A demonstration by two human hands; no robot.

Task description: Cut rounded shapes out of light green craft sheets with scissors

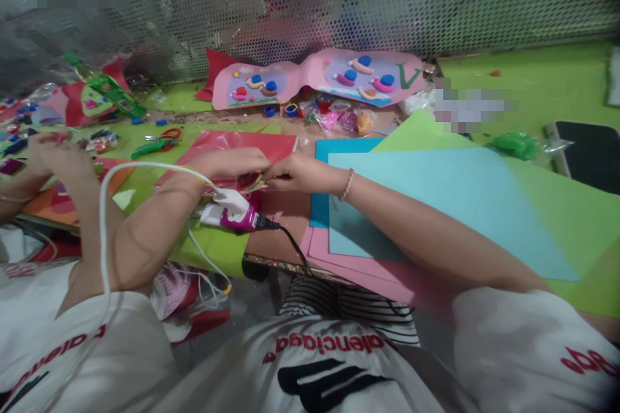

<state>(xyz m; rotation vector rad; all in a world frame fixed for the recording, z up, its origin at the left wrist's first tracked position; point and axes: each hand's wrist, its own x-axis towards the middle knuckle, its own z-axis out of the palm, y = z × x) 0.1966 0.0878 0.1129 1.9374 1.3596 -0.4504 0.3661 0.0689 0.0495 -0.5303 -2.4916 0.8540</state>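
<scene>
My left hand (237,162) and my right hand (303,175) meet over the table, their closed fingertips almost touching. Between them is a small dark-red piece with a pale edge (250,181); the fingers cover most of it, so its kind does not show. Beneath the hands lies a red sheet (271,143) with clear plastic over part of it. Close below my left hand is a purple power adapter (242,216) with a white charger plug (231,201) and a black cable (285,232). To the right of my right hand, light-blue paper (426,200) overlaps darker blue and green sheets.
Pink cards decorated with clay shapes (310,80) stand at the back, before a perforated metal screen (300,0). Red-handled scissors (169,135), a green bottle (109,90) and a phone (588,151) lie around. At left are another person's hands (58,155). A white cable (104,226) arches over my left arm.
</scene>
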